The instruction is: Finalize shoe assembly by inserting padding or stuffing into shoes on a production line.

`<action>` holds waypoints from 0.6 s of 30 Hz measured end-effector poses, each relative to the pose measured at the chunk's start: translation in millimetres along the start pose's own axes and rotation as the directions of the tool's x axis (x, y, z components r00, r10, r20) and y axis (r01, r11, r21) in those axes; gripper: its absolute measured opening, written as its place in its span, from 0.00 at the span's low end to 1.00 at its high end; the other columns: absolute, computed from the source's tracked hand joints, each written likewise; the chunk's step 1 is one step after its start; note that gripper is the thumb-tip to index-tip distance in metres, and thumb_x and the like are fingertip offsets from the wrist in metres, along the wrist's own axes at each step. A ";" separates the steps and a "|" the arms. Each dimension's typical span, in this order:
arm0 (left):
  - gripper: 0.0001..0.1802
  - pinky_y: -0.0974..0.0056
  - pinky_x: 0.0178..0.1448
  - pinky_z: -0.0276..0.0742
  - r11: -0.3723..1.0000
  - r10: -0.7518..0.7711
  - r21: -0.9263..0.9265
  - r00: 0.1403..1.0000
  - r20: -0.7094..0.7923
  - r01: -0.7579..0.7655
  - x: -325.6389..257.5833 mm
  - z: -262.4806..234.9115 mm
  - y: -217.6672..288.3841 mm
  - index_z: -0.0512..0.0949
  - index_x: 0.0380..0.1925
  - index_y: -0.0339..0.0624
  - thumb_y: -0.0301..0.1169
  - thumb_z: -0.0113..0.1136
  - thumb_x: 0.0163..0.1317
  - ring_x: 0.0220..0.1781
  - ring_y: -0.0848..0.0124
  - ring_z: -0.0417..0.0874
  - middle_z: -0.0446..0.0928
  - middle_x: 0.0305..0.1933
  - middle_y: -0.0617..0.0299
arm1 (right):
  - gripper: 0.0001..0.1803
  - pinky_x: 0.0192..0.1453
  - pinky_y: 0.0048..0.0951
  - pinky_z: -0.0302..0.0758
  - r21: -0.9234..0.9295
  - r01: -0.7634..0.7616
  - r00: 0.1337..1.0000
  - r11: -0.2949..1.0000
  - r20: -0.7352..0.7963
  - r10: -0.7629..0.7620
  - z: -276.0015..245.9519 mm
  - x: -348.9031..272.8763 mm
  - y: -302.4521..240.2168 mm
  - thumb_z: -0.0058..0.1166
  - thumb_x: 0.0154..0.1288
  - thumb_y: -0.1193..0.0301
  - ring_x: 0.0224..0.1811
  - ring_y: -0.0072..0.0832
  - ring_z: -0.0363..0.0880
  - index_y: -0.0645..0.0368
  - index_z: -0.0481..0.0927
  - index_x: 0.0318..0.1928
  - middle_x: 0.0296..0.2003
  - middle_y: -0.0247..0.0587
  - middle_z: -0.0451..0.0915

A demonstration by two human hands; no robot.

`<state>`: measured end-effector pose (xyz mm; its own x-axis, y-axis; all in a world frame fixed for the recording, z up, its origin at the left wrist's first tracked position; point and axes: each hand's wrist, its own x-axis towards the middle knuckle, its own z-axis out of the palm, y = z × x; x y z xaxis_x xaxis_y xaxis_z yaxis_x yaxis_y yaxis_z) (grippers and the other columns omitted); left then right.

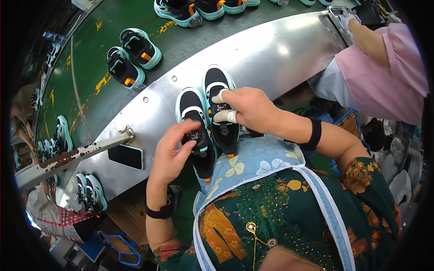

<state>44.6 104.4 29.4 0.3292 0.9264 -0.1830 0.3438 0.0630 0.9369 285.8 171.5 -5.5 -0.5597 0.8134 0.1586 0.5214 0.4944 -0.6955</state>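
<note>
Resting side by side on the curved steel tabletop (271, 58), just right of a black phone (126, 156), two black-and-mint sneakers are being handled: left hand (172, 153) pinching the left sneaker (195, 131), right hand (251, 108) gripping the right sneaker (220, 108).

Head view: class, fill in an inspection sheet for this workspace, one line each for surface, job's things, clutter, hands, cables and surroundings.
Surface: curved shiny metal bench beside a green conveyor belt.
Job's things: pair of black-and-teal children's shoes at the bench edge.
Clutter: black phone lying flat on the bench.
Hands: left hand on the left shoe's dial; right hand, fingertips taped, on the right shoe.
Cables: nothing seen.
Surroundings: more shoe pairs on the belt; co-worker's pink sleeve at right.
</note>
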 end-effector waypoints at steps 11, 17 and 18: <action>0.22 0.68 0.32 0.76 0.524 -0.429 -0.800 0.902 0.047 0.292 9.9 80.5 24.4 0.67 0.58 0.26 0.35 0.43 0.75 0.49 0.59 0.83 0.73 0.58 0.46 | 0.16 0.37 0.30 0.70 0.195 -0.011 0.972 0.981 0.234 -0.036 -23.7 12.0 9.3 0.65 0.58 0.65 0.31 0.30 0.72 0.51 0.81 0.48 0.28 0.40 0.69; 0.16 0.70 0.31 0.74 0.424 -0.464 -0.871 0.886 0.028 0.249 20.1 105.6 -4.7 0.72 0.46 0.31 0.36 0.42 0.75 0.44 0.66 0.83 0.77 0.47 0.53 | 0.12 0.44 0.26 0.74 0.533 -0.263 0.903 0.804 0.428 0.012 -12.9 18.9 19.3 0.65 0.57 0.75 0.39 0.25 0.78 0.61 0.81 0.41 0.37 0.37 0.78; 0.16 0.70 0.31 0.74 0.445 -0.441 -0.871 0.898 -0.012 0.207 20.1 110.6 -7.0 0.72 0.46 0.32 0.36 0.42 0.75 0.43 0.66 0.83 0.77 0.47 0.54 | 0.12 0.44 0.26 0.74 0.529 -0.264 0.901 0.806 0.433 0.011 -12.8 17.1 21.9 0.65 0.57 0.75 0.39 0.25 0.78 0.61 0.81 0.41 0.37 0.37 0.78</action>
<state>146.1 81.6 -13.8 0.1329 0.8083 -0.5736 -0.5450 0.5430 0.6388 295.9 200.1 -9.0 -0.7775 0.6060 -0.1683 0.2272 0.0212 -0.9736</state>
